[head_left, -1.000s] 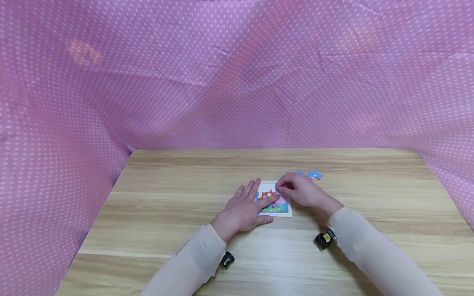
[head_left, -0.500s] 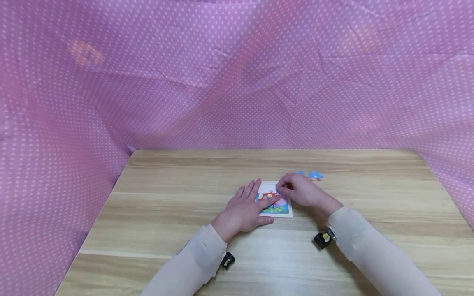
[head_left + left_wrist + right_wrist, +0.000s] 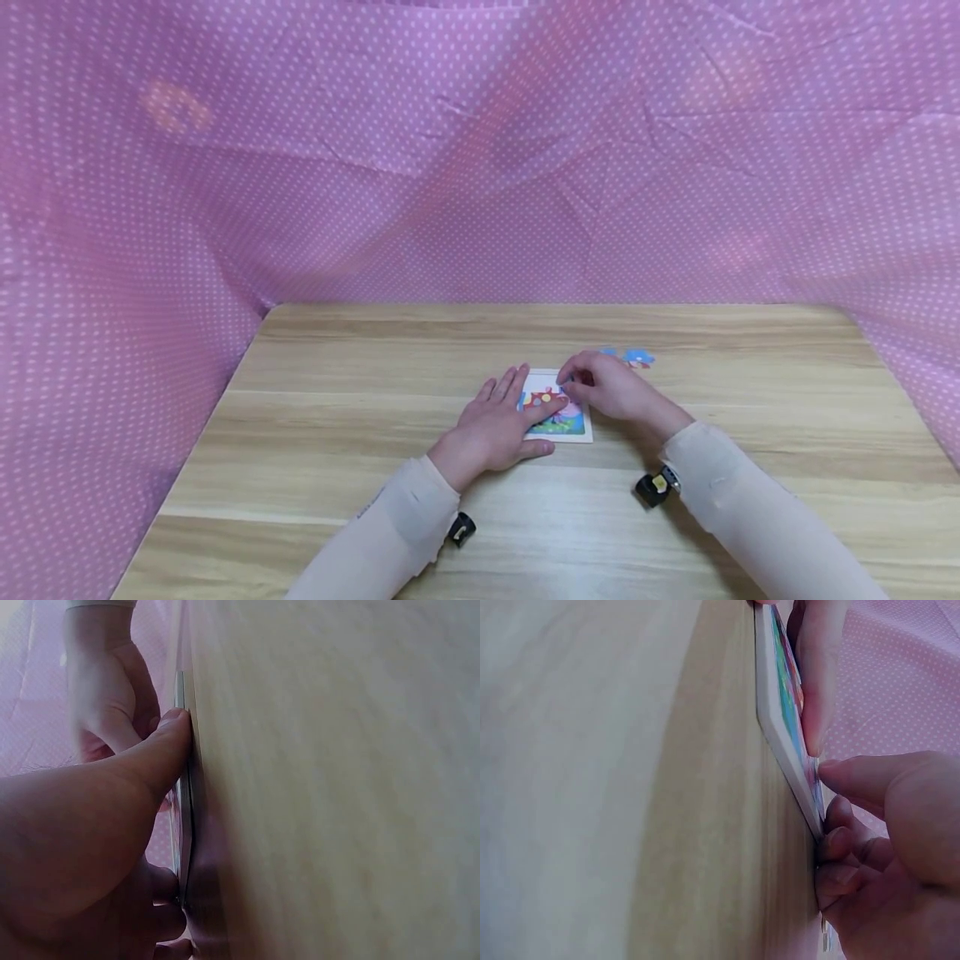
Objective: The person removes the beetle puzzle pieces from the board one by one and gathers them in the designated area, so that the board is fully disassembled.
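A small picture puzzle in a white-framed tray (image 3: pixel 589 435) lies flat on the table, with red, pink, blue and green artwork. My left hand (image 3: pixel 487 425) rests across its left side, fingers extended, the index finger on the picture and the thumb by the near edge. At the upper right corner my right hand (image 3: pixel 618 387) pinches a small bluish puzzle piece (image 3: pixel 564 387), mostly hidden by the fingertips. White backing shows along the top of the tray. In the right wrist view, the thumb (image 3: pixel 840 774) touches the picture surface while curled fingers meet the tray's side.
Loose blue puzzle pieces (image 3: pixel 639 357) lie on the wooden table (image 3: pixel 360 350) just beyond my right hand, partly covered by it. Pink dotted cloth (image 3: pixel 480 208) hangs behind the table's far edge and along its sides.
The right fingertips and the bluish piece have shifted slightly at the tray's upper right corner, the piece a little nearer to me. The left hand stays in place.
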`<state>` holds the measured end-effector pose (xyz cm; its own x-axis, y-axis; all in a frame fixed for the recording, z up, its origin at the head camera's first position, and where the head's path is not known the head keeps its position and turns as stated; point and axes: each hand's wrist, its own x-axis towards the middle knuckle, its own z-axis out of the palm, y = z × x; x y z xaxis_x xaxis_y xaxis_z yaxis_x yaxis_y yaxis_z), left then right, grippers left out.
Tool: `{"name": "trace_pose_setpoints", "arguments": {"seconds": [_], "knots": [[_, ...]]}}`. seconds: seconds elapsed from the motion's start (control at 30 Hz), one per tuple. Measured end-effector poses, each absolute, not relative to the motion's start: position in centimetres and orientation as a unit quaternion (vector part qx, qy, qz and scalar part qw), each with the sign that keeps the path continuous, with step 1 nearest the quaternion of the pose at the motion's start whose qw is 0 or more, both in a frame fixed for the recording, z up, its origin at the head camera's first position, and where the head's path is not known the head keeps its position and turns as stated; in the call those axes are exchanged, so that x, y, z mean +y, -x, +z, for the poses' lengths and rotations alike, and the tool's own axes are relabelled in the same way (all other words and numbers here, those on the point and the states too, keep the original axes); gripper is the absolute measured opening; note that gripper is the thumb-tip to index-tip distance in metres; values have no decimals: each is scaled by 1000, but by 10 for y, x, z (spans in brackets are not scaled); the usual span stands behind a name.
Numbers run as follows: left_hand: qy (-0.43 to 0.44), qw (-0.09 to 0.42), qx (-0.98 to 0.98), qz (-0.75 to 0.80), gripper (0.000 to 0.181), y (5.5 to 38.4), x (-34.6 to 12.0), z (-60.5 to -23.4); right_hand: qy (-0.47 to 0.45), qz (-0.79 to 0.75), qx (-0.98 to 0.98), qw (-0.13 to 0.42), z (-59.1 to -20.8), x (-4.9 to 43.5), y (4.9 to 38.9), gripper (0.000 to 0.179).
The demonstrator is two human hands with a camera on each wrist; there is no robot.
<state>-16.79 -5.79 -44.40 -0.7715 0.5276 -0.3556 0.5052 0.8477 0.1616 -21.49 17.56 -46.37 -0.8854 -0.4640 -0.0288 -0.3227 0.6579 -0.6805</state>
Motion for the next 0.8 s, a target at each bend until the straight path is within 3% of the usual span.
{"name": "trace_pose_setpoints", "arguments": {"seconds": [0.8], "knots": [[-269, 207, 940, 35, 68, 171, -56, -444, 194, -366, 904, 108, -458, 175, 211, 13]]}}
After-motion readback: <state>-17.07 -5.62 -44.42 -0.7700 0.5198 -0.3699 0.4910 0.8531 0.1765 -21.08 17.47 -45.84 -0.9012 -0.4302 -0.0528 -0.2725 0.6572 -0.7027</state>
